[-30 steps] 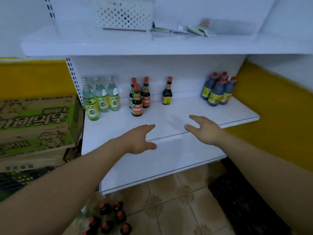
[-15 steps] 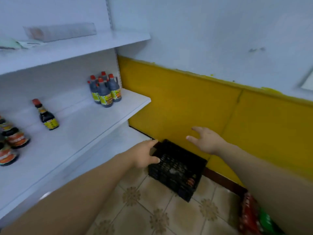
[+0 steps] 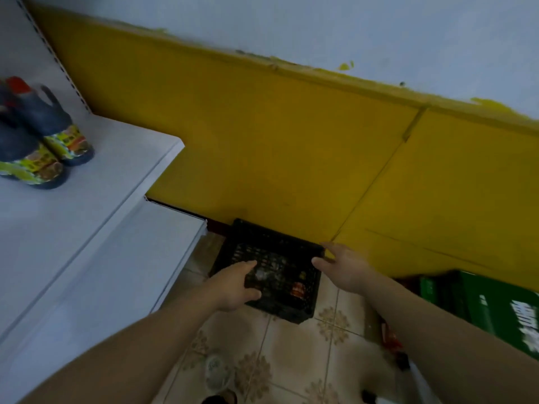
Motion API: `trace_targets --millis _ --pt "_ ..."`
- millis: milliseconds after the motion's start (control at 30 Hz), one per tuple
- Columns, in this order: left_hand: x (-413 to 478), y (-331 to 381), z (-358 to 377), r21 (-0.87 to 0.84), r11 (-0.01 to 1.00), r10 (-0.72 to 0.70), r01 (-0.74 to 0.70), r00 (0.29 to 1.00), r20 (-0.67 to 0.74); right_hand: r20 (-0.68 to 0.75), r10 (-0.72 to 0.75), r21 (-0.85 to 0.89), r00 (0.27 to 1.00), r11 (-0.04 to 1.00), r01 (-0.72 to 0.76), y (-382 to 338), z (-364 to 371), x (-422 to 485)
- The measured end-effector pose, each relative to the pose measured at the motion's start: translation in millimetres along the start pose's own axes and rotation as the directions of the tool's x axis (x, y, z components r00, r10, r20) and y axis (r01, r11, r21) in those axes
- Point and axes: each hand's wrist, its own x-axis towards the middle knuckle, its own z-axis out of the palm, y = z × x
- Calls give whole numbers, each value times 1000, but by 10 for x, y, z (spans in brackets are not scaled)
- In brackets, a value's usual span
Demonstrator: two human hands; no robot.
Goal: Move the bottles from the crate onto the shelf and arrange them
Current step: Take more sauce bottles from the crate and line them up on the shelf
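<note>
Crate [image 3: 291, 308] on the floor [image 3: 291, 360] by the wall [image 3: 262, 141], right of the shelf [image 3: 102, 185].
My left hand [image 3: 233, 287] is over its near left side, my right hand [image 3: 344, 266] at its far right corner, both with fingers loosely spread, holding nothing. One red-labelled bottle [image 3: 298, 288] shows inside.

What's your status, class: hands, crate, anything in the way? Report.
Left hand open, over the crate. Right hand open at its right rim. Both hold nothing. Nothing blocking.
</note>
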Motion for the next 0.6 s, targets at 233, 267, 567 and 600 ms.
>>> trace_targets --millis 233,267,567,600 --pt "1238 -404 -87 -121 987 -102 106 994 39 61 161 176 985 970 -169 424 438 1155" --pt "1404 -453 -12 -140 982 -126 129 991 35 79 167 186 983 966 -179 516 517 1325" --pt "3236 -853 1153 -209 940 -246 268 961 125 233 247 320 941 894 -314 1446 1421 3213" --pt "3435 -918 1287 -218 933 -258 286 955 150 242 248 316 938 894 -318 1532 1571 3403"
